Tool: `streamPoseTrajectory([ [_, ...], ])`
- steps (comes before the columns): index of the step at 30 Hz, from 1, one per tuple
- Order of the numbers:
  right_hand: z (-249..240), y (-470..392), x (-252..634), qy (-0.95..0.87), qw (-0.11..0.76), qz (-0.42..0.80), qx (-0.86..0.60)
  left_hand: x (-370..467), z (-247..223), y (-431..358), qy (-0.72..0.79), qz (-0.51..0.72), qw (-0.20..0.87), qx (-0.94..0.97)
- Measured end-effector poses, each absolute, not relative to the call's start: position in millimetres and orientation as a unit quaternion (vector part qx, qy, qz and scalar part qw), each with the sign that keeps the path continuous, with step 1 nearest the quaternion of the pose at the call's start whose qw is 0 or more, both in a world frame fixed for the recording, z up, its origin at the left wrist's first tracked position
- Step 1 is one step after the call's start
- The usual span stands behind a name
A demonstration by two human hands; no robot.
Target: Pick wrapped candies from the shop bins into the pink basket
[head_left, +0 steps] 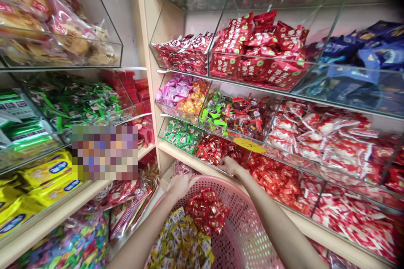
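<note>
My left hand is closed on the far rim of a pink perforated plastic basket. Inside the basket lie a pile of yellow-and-white wrapped candies and a smaller heap of red wrapped candies. To the right, my right hand is at the front edge of a low bin of small red wrapped candies. Its fingers are curled; whatever they hold, if anything, is hidden from view.
Clear-fronted shelf bins hold red snack packets, blue packets and green-wrapped candies. A yellow price tag hangs above my right hand. The wooden shelf edge runs behind the basket. Yellow packs fill the left shelf.
</note>
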State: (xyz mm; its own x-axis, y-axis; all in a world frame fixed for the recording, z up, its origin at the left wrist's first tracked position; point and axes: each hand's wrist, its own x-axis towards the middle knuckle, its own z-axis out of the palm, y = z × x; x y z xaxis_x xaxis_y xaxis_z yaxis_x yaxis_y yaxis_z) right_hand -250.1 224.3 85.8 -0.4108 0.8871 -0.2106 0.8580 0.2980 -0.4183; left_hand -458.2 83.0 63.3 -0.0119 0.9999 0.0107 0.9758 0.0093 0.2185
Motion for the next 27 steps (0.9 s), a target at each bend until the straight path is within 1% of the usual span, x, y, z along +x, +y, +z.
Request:
streamPoseTrajectory([
  [5, 88, 227, -250, -0.798, 0.02, 0.254, -0.545, -458, 63, 83, 0.707, 0.081, 0.071, 0.699],
  [13, 92, 226, -250, -0.787, 0.052, 0.253, -0.56, -456, 67, 83, 0.712, 0.076, 0.082, 0.693],
  [21, 96, 219, -252, -0.775, 0.039, 0.254, -0.578, -455, 70, 81, 0.714, 0.073, 0.094, 0.689],
  [27, 96, 217, -251, -0.779, 0.066, 0.25, -0.572, -456, 69, 82, 0.715, 0.072, 0.088, 0.689],
])
